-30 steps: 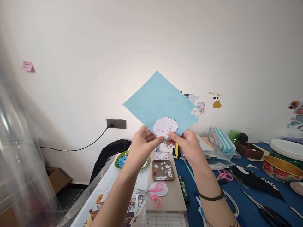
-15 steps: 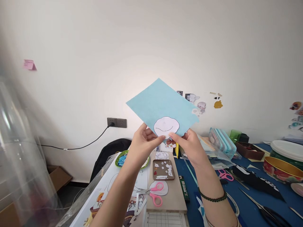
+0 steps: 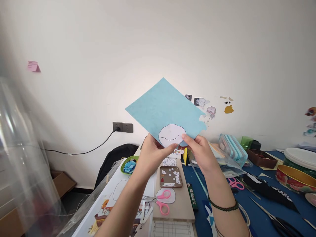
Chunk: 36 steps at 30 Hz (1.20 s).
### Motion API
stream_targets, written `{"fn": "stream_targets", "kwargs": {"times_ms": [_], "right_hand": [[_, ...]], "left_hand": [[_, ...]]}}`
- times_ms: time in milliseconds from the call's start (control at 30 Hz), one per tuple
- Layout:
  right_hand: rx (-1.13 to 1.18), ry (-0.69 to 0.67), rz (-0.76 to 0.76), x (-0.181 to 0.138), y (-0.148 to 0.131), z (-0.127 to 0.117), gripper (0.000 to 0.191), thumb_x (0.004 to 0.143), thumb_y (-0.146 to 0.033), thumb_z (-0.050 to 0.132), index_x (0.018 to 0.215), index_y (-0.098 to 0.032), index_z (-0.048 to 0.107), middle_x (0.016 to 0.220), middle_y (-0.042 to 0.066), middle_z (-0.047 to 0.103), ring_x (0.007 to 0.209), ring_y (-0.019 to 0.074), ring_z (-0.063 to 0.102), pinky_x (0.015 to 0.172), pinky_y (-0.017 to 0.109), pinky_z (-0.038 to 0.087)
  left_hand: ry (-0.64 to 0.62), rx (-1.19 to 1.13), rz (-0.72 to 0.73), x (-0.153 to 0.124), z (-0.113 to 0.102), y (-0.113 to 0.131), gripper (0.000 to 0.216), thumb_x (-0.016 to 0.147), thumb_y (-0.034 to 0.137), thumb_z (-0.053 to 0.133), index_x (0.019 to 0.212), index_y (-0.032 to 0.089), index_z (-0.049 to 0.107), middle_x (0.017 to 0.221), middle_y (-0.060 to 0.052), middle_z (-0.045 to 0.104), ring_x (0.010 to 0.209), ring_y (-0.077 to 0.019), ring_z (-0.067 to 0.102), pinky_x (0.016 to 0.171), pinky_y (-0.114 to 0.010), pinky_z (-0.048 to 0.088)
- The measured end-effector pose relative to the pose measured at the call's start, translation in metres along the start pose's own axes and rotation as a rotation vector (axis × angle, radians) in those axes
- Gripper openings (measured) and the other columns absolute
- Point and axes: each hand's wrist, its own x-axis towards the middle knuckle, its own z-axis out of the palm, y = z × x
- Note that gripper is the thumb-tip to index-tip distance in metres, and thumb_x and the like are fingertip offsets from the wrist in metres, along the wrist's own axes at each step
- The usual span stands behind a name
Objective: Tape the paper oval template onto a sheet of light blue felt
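Observation:
Up in front of the wall I hold a light blue sheet of paper [image 3: 160, 105], turned like a diamond, its right corner cut ragged. Against its lower part lies a white paper cutout [image 3: 170, 135] with a black outline and a curved line. My left hand [image 3: 158, 151] grips the lower left edge, thumb at the cutout's bottom. My right hand [image 3: 197, 148] pinches the lower right, its thumb pressing the cutout's right side. The fingers behind the sheet are mostly hidden. Below, pink-handled scissors [image 3: 163, 206] lie on a beige board [image 3: 182, 210], partly over another white cutout [image 3: 172, 196].
On the board is a brown tray [image 3: 182, 177] of small paper pieces. A green dish [image 3: 123, 169] with blue scraps stands left. Black scissors [image 3: 283, 227], a second pink pair [image 3: 236, 184] and a floral tin [image 3: 293, 184] lie on the blue tabletop [image 3: 247, 205] at right.
The blue sheet has shifted slightly left and tilted. The white cutout sits a little lower, and my right thumb has moved from its bottom edge up to its right side.

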Motion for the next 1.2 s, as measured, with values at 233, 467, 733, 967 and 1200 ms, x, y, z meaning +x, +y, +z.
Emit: {"fn": "stream_targets", "kwargs": {"times_ms": [233, 467, 733, 967, 1200], "right_hand": [[-0.123, -0.052, 0.000, -0.002, -0.006, -0.001, 0.024, 0.074, -0.040, 0.070, 0.072, -0.015, 0.068, 0.069, 0.004, 0.069, 0.066, 0.0176, 0.064, 0.065, 0.029, 0.050], [-0.043, 0.024, 0.028, -0.007, 0.009, -0.001, 0.031, 0.069, -0.044, 0.074, 0.082, -0.016, 0.071, 0.083, 0.007, 0.073, 0.081, 0.0238, 0.066, 0.073, 0.034, 0.052], [0.105, -0.046, 0.424, -0.063, 0.068, -0.061, 0.041, 0.064, -0.050, 0.077, 0.089, -0.017, 0.073, 0.096, 0.010, 0.073, 0.090, 0.0279, 0.067, 0.078, 0.039, 0.053], [-0.066, -0.047, 0.422, -0.084, 0.087, -0.041, 0.044, 0.068, -0.047, 0.074, 0.101, -0.018, 0.072, 0.110, 0.011, 0.070, 0.102, 0.0316, 0.063, 0.085, 0.045, 0.051], [-0.095, -0.149, 0.446, -0.095, 0.082, -0.041, 0.035, 0.075, -0.047, 0.069, 0.096, -0.019, 0.072, 0.094, 0.010, 0.072, 0.088, 0.0272, 0.065, 0.075, 0.040, 0.052]], "left_hand": [[-0.062, 0.026, 0.020, 0.003, -0.005, -0.003, 0.034, 0.069, 0.021, 0.072, 0.099, 0.014, 0.059, 0.096, -0.010, 0.069, 0.087, -0.0258, 0.066, 0.071, -0.035, 0.052], [-0.033, -0.031, -0.051, -0.001, -0.008, -0.022, 0.032, 0.078, 0.031, 0.066, 0.105, 0.015, 0.061, 0.108, -0.011, 0.069, 0.101, -0.0258, 0.063, 0.085, -0.036, 0.049], [-0.283, 0.041, -0.295, -0.056, -0.022, -0.076, 0.042, 0.071, 0.033, 0.072, 0.107, 0.015, 0.059, 0.110, -0.012, 0.067, 0.099, -0.0291, 0.063, 0.080, -0.038, 0.052], [-0.187, 0.001, -0.385, -0.067, -0.025, -0.095, 0.029, 0.080, 0.044, 0.063, 0.083, 0.015, 0.067, 0.082, -0.006, 0.070, 0.075, -0.0207, 0.062, 0.065, -0.028, 0.048], [-0.055, -0.162, -0.548, -0.076, -0.020, -0.104, 0.034, 0.078, 0.046, 0.065, 0.066, 0.015, 0.066, 0.063, -0.004, 0.066, 0.057, -0.0150, 0.059, 0.055, -0.025, 0.045]]}}
